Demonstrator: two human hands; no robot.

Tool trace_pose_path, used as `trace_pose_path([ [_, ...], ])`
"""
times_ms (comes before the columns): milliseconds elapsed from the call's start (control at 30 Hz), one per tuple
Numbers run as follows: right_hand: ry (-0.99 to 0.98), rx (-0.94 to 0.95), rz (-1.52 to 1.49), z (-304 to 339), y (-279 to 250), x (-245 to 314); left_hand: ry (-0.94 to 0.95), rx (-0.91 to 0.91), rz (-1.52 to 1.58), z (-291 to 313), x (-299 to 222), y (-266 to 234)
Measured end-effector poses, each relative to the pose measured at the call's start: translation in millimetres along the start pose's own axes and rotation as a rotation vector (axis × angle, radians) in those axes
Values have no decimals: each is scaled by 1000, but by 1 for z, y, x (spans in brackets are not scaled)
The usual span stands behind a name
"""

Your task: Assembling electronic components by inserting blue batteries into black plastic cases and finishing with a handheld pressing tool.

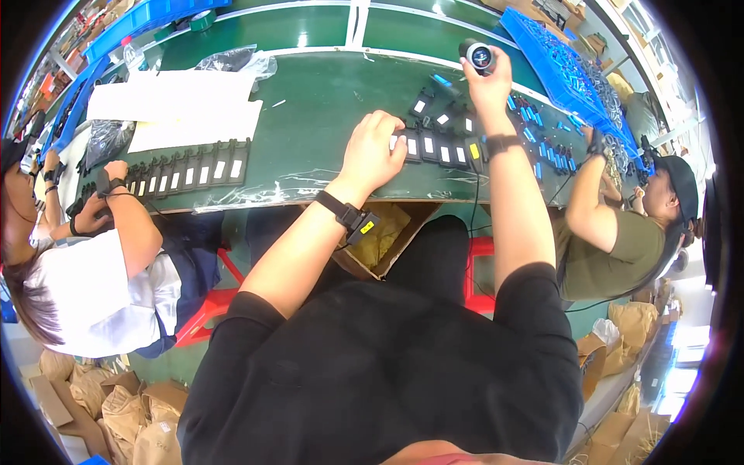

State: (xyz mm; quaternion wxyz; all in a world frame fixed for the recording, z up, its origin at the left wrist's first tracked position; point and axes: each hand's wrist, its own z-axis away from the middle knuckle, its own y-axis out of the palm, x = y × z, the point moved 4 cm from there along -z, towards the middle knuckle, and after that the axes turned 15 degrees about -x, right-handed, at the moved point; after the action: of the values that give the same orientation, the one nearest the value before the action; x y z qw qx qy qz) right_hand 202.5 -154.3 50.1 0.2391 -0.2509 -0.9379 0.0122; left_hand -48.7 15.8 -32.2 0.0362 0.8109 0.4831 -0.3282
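My left hand (373,153) is closed, thumb and fingers curled about the end of a row of flat black pieces with white labels (427,147). A bit of black and white shows between the thumb and forefinger, so it grips one such labelled piece. Raised over the far side of the table, my right hand (493,81) holds a short black cylinder (479,57) with a dark, glassy round end. More labelled black pieces (443,119) lie loosely behind the row. Small blue parts (528,116) are spread to the right of my right forearm.
A longer row of labelled black pieces (188,167) lies left, near white sheets (178,101). Blue trays (542,58) of small parts stand at the far right. Co-workers sit on both sides: one in a white shirt (101,287), one in an olive shirt (604,260). An open carton (387,263) is below the table edge.
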Motion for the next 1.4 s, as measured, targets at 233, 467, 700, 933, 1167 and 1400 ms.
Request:
trace_pose_path([
  [233, -508, -127, -3, 14, -117, 161, -180, -138, 558, -35, -97, -23],
  [467, -292, 40, -206, 106, -177, 201, -408, 23, 804, -4, -130, -24],
  [700, 843, 582, -987, 178, -167, 195, -415, -41, 1012, 11, -132, -54],
  [933, 1095, 476, -1082, 198, -145, 188, -295, -202, 907, 3, -118, -75],
  [1167, 1184, 425, -1157, 205, -143, 196, -251, -288, 663, 9, -99, -83],
  [1400, 1232, 403, -1167, 209, -136, 189, -35, -199, 377, 7, -110, -86],
])
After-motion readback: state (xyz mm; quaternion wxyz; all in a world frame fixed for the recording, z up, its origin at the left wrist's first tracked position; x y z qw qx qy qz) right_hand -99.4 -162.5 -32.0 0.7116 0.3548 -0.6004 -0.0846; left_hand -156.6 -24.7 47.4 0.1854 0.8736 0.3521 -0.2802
